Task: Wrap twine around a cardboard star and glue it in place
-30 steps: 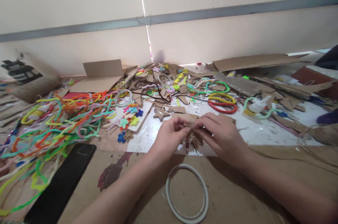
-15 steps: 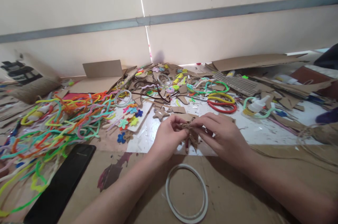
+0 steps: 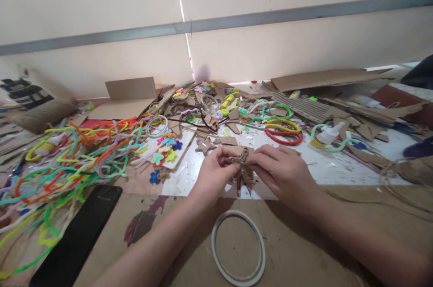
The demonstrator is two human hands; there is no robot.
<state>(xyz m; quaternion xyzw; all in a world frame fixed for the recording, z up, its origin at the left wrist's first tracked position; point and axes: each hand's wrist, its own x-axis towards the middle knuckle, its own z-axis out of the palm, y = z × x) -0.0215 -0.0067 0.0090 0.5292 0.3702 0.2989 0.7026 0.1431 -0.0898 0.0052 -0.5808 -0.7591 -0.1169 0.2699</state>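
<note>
Between my two hands is a small brown cardboard star (image 3: 244,164) with twine laid in rows over its face. My left hand (image 3: 216,172) pinches its left side between thumb and fingers. From the right, my right hand (image 3: 287,174) presses its thumb and fingers together at the star's edge; its fingertips are partly hidden. A dark red pencil-like stick (image 3: 238,187) shows just below the star. Nearer me, a roll of double-sided tape (image 3: 215,251) lies flat on the cardboard sheet (image 3: 169,242).
Tangled pipe cleaners (image 3: 84,156) and a black phone (image 3: 79,235) lie at left. Felt flowers (image 3: 169,147), cardboard scraps (image 3: 206,145) and a glue bottle (image 3: 329,134) are spread beyond my hands. Loose twine (image 3: 365,206) trails at right. A twine spool (image 3: 45,113) stands far left.
My right fingers have drawn slightly back to the right, so more of the twine-covered star shows. My left hand keeps its pinch.
</note>
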